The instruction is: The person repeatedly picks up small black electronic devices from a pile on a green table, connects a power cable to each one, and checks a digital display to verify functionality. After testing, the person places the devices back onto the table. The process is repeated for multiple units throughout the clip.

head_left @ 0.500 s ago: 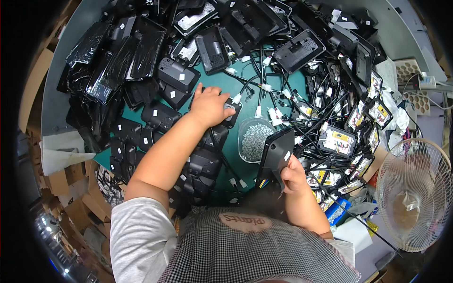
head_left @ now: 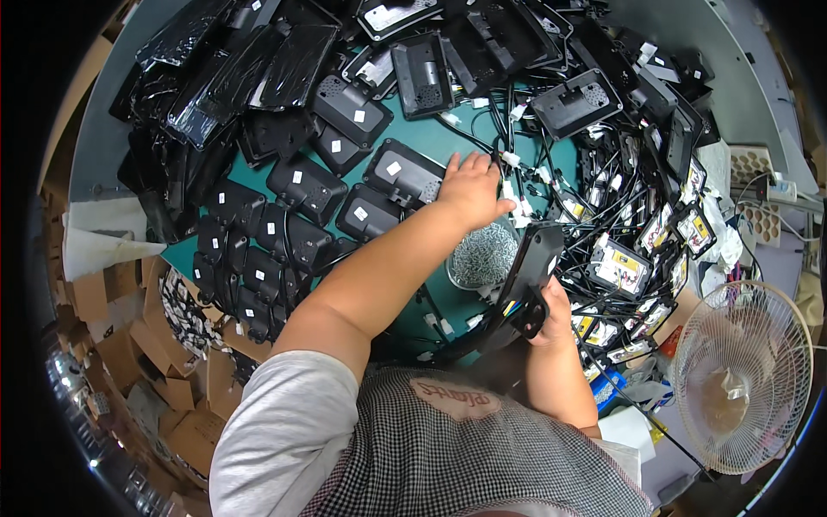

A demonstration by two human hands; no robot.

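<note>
My right hand point(head_left: 549, 320) grips a black plastic housing point(head_left: 532, 258) held up on edge at the right of the work area; coloured wires show at its lower side. My left hand point(head_left: 472, 191) is palm down, its fingers stretched forward and thumb apart, over the right end of another black housing point(head_left: 401, 172) lying on the green mat. Cables with white connectors point(head_left: 519, 202) lie just beside its fingertips and thumb. A clear tub of small screws point(head_left: 484, 256) sits below that hand, partly covered by it. What lies under the left palm is hidden.
Black housings point(head_left: 297, 185) with white labels lie in rows at the left. More housings point(head_left: 422, 73) and film-wrapped black panels point(head_left: 297, 65) are heaped at the back. Wired modules point(head_left: 618, 265) with tangled cables fill the right side. A caged fan point(head_left: 741, 379) stands at the right.
My left hand has moved right, uncovering most of the housing it lay over, toward the connectors and screw tub. My right hand has tilted its housing, showing more wires. The view has shifted.
</note>
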